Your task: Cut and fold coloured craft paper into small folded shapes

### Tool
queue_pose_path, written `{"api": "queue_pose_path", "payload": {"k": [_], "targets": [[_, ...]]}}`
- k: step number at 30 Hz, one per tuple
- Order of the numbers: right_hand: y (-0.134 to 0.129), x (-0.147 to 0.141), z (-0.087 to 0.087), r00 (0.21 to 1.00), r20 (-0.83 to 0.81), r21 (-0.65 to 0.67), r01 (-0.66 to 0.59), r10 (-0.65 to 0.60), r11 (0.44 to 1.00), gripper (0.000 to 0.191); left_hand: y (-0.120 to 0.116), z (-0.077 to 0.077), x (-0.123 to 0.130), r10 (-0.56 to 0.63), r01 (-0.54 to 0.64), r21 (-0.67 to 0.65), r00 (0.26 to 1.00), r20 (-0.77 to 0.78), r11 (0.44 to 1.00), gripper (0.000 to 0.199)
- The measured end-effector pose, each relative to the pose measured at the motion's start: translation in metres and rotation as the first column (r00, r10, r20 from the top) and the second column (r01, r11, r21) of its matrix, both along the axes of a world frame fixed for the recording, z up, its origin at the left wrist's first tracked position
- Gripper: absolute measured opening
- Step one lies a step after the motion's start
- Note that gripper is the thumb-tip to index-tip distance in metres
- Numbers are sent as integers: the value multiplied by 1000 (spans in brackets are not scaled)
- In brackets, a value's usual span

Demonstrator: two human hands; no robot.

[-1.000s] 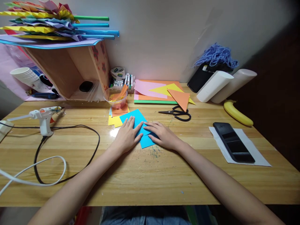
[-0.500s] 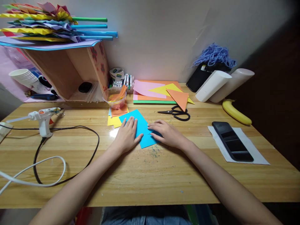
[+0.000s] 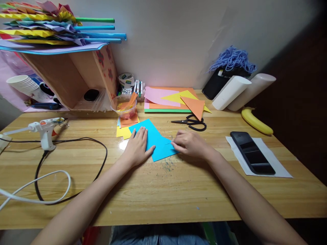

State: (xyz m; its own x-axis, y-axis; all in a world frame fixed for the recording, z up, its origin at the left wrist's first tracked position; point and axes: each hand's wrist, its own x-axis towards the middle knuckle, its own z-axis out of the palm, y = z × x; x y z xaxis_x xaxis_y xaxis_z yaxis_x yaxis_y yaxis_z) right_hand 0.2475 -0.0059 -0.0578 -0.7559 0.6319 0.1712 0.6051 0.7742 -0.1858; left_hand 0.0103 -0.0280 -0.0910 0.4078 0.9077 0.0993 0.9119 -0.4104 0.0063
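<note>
A blue sheet of paper (image 3: 158, 144) lies on the wooden table between my hands, with a short slit or fold line visible near its right part. My left hand (image 3: 138, 144) rests flat on the sheet's left side, fingers stretched out and thumb apart. At the right corner, my right hand (image 3: 187, 143) has thumb and fingertips pinched together on the paper; the exact grip is partly hidden by the fingers. Beyond the right hand lie black-handled scissors (image 3: 195, 126). Yellow and orange paper pieces (image 3: 124, 132) sit just past the left hand.
A glue gun (image 3: 47, 134) with looping cables is on the left. Behind stand a cardboard box (image 3: 106, 73), a clear bowl of paper scraps (image 3: 124, 107) and stacked coloured paper (image 3: 166, 110). On the right are a phone (image 3: 251, 153), a banana (image 3: 257, 121) and white rolls (image 3: 231, 93).
My right hand has slid right along the blue paper towards its corner, and its fingertips have drawn together. The left hand stays flat on the sheet.
</note>
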Motion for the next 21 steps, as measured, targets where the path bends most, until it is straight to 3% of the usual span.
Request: {"api": "queue_pose_path", "payload": {"k": [6, 12, 17, 21], "targets": [[4, -4, -15, 997, -68, 161, 42, -32, 986, 38, -1, 5, -1, -21, 21, -12, 1000, 7, 1000, 69], [4, -9, -25, 984, -157, 198, 118, -87, 973, 36, -2, 6, -2, -44, 45, -29, 998, 38, 999, 69], [2, -14, -26, 966, -228, 70, 144, -125, 987, 29, -3, 7, -3, -60, 62, -34, 996, 73, 997, 65], [1, -23, -27, 962, -263, -61, 55, -69, 997, 25, -4, 9, -4, -79, 84, -48, 993, 91, 995, 61]]}}
